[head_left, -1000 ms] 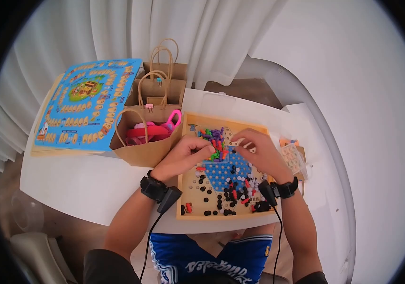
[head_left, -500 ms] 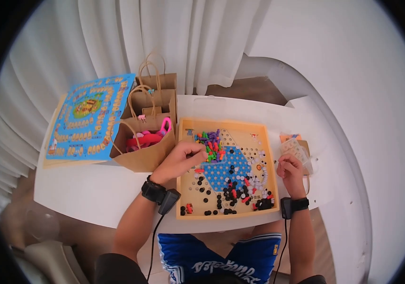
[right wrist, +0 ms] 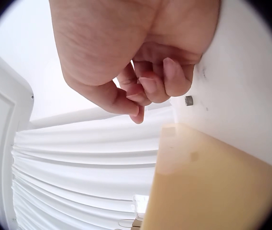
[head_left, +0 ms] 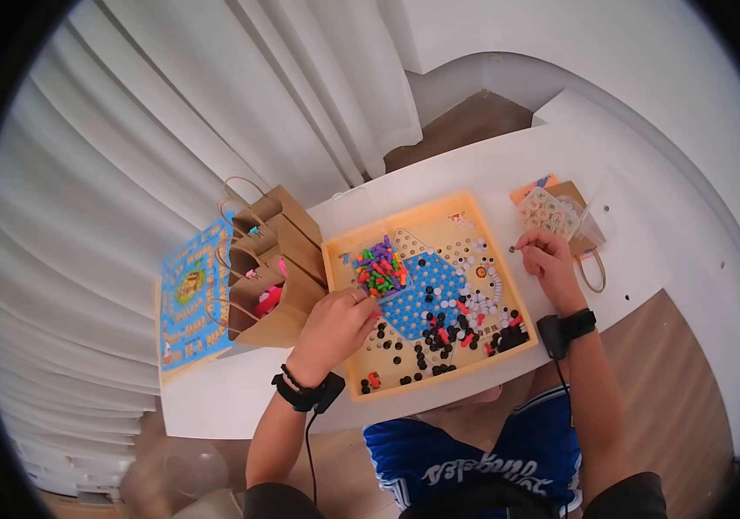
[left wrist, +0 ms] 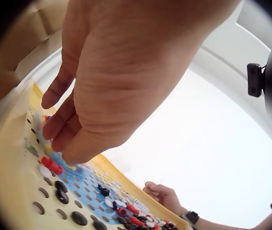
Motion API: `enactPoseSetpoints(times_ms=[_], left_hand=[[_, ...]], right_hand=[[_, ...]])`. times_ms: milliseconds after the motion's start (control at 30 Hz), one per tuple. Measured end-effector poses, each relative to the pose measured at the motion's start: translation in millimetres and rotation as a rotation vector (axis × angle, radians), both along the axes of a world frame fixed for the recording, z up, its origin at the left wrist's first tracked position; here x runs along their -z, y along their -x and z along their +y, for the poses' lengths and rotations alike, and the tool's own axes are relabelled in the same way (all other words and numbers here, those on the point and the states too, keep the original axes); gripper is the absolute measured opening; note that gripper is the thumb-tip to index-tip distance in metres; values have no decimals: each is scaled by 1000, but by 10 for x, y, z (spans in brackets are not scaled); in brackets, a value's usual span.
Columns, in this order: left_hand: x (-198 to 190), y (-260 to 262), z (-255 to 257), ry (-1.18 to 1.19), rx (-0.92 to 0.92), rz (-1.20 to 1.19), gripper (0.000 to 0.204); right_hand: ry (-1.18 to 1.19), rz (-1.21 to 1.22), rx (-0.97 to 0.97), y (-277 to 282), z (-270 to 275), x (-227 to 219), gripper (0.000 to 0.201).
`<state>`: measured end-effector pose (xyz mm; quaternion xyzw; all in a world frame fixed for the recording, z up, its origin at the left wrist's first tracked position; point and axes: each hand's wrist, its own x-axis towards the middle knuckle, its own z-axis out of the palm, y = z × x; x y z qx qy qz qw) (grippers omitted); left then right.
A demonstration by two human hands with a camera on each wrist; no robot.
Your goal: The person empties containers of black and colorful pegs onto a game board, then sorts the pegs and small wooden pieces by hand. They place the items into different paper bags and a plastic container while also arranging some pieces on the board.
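Observation:
My left hand (head_left: 335, 327) hovers over the left part of a shallow wooden game board (head_left: 335, 259), fingers pointing down. In the left wrist view its fingertips hang close above a red pawn (left wrist: 52, 166) and a white piece (left wrist: 45, 172), and nothing shows in its grasp. Just beyond that hand, a clear container (head_left: 394, 294) holds a heap of coloured pawns (head_left: 381, 266). Off the board's right edge, my right hand (head_left: 551, 264) is raised with loosely curled fingers. Its thumb meets the index fingertip in the right wrist view, with no object visible there.
Black pieces (head_left: 422, 355) and white pieces (head_left: 478, 303) lie scattered across the board with some red pawns. Paper bags (head_left: 288, 303) stand along its left side, beside a blue game sheet (head_left: 188, 290). A clear box of round pieces (head_left: 547, 212) sits at the back right.
My right hand has left the board for the table on its right. My left hand has moved from beside the pawn heap towards the near side. The head view has turned.

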<state>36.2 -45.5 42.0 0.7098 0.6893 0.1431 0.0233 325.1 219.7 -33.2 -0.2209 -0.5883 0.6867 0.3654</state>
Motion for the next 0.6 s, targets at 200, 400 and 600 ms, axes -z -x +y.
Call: enactPoseSetpoints(times_ms=[200,400,600], left_hand=[[24,-24,2,5,-25,163,14],[93,-101,38,16,7,346,11],[-199,-190,-141,148,157,284,11]], right_hand=[[19,7,5,-3,-25,-32,8],[27,14,-9,-15,1,27,7],[21,-8,2,-18,-5,-1,7]])
